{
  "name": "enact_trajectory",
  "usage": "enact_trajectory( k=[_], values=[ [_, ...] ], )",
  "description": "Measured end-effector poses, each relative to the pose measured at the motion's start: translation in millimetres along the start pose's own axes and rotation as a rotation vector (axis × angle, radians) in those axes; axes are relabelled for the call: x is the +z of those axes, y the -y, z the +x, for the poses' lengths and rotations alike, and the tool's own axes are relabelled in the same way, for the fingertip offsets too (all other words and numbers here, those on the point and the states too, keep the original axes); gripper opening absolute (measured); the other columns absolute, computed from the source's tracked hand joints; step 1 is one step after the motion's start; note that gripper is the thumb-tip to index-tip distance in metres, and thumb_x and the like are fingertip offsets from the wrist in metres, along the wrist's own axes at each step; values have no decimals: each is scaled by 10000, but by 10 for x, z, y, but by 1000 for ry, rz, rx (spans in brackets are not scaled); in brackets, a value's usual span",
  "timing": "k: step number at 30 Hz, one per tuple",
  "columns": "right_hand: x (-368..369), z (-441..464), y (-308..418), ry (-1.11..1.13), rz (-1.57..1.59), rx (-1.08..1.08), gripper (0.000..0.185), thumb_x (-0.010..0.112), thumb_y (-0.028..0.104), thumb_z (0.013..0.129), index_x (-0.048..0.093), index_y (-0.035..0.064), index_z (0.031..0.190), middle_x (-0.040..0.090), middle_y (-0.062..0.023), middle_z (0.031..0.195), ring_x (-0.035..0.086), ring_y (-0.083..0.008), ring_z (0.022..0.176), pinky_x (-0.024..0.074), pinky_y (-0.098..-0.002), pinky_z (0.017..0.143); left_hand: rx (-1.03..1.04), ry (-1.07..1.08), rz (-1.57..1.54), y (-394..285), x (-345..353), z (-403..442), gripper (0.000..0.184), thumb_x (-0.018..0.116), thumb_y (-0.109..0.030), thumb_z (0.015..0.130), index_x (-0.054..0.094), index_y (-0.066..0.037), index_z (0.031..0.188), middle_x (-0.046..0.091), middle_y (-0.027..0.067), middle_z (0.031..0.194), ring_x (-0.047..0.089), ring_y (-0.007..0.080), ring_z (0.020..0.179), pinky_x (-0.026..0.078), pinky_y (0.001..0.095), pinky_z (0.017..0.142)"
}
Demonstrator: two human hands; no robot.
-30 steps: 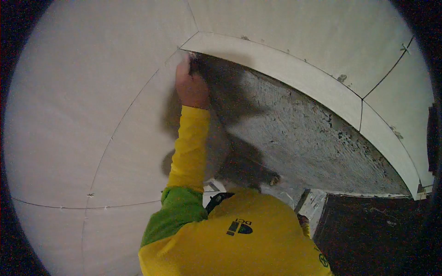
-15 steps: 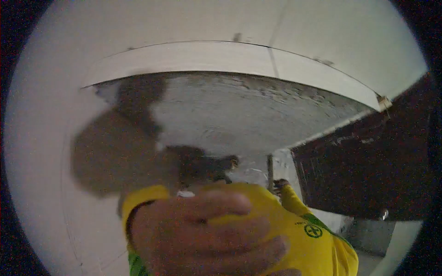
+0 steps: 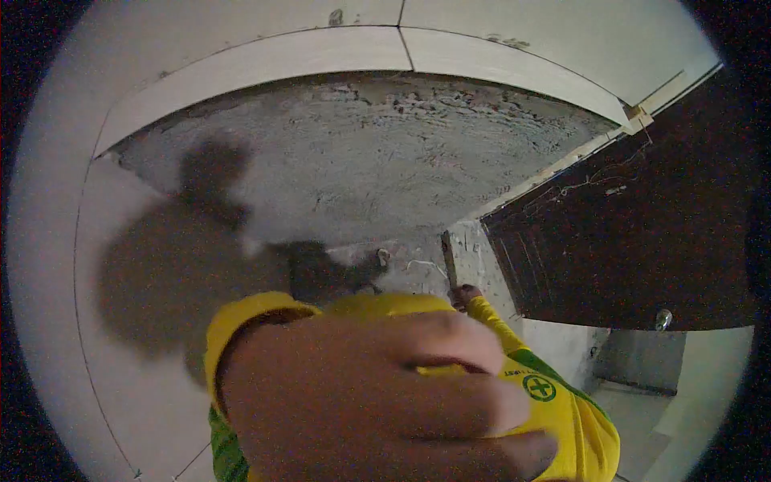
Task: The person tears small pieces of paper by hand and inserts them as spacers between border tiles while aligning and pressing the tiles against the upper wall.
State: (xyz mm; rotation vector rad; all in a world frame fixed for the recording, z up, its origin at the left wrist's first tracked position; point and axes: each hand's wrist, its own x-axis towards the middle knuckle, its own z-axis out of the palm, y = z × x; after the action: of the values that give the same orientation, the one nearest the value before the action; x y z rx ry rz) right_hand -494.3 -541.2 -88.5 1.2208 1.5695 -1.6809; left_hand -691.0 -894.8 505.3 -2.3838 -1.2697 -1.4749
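Fingers of the bare left hand point(image 3: 361, 386), loosely bent, point rightward across the front of a yellow long-sleeved shirt with green shoulder sections point(image 3: 582, 426). Small gap between the upper two; lower ones closer together. Nothing visible in them; inner side not fully shown. Hand bulks large, probably because it is raised near the lens; touching the shirt or apart, cannot tell.

Bare right hand point(image 3: 466, 296), small, low-lit, sits at the lower end of a narrow brown strip, near upright, material unclear point(image 3: 448, 255). Finger state: cannot tell; they may clamp the strip or only rest by it. If gripped, likely at the end to keep its length free. Strip stands just left of a dark brown flat panel point(image 3: 634, 225) with a round shiny metal fitting point(image 3: 663, 320) at its lower edge. Thin pale cord point(image 3: 430, 266) curves beside the strip.

Beyond: rough grey cement-like surface point(image 3: 361, 177), bordered above by a long white smooth band point(image 3: 265, 66), seamed once. Broad dark shadow point(image 3: 161, 277) at left, presumably the person's, suggesting light from behind.
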Motion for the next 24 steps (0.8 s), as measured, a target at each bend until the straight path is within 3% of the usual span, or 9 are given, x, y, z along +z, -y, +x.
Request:
enact_trajectory(
  k=[2,4,6,8,10,14,18,20,24],
  values=[
    [-37,-3,-103,-49,-268,-61,232,642,329,867,627,107,936,608,-46,702,571,-192,492,450,-356,425,-54,40,-156,94,-45,-58,158,562,-219,882,664,-98,878,682,80,865,633,209,723,505,316,690],
    [116,-275,55,-239,-274,174,227,635,330,865,631,119,949,633,-37,758,578,-191,505,454,-367,436,-200,-55,-245,246,-14,-234,173,549,-217,890,660,-84,892,686,95,886,632,224,731,502,316,691],
    [72,-378,-51,-202,-190,132,233,637,341,861,637,122,941,640,-44,772,578,-193,503,460,-371,437,-567,-636,205,508,271,-543,180,586,-97,887,674,1,1011,682,109,916,635,203,777,502,278,733],
    [-109,-360,-175,-173,-119,82,239,638,351,856,642,125,933,646,-51,786,579,-194,501,466,-374,439,-792,-1114,-123,882,467,-468,199,689,-78,829,671,3,1010,683,71,925,624,147,779,500,259,725],
    [-332,-117,-298,-39,-326,164,399,515,417,930,605,101,1155,679,-54,1020,667,-227,796,528,-414,609,-777,-1128,195,1318,563,-633,263,644,-197,892,633,4,1062,658,64,915,601,112,777,483,246,736],
    [-522,70,-446,5,-487,115,366,532,378,928,608,104,1159,660,-53,1064,662,-235,784,523,-414,592,-862,-1160,350,1624,560,-797,280,652,-192,887,625,2,1087,655,57,925,597,109,769,485,243,738],
    [-610,-41,-380,-59,-208,14,284,535,266,911,618,133,1148,667,-41,1000,645,-236,755,512,-427,571,-895,-1211,174,1547,777,-929,276,689,-170,854,654,22,1049,670,59,930,605,97,792,488,245,744],
    [-551,-191,-291,-130,-352,-55,285,532,312,897,648,52,894,668,-95,755,624,-241,560,514,-393,524,-984,-1180,65,1497,1062,-1155,283,689,-170,853,652,23,1058,670,61,931,606,103,789,489,252,748],
    [-563,-157,-463,-94,-234,-160,293,545,345,891,636,79,970,666,-83,819,635,-236,624,510,-381,538,-1325,-985,-21,1622,2061,-2165,349,660,-208,873,623,6,1146,676,72,967,627,144,830,495,279,774]
  ],
)
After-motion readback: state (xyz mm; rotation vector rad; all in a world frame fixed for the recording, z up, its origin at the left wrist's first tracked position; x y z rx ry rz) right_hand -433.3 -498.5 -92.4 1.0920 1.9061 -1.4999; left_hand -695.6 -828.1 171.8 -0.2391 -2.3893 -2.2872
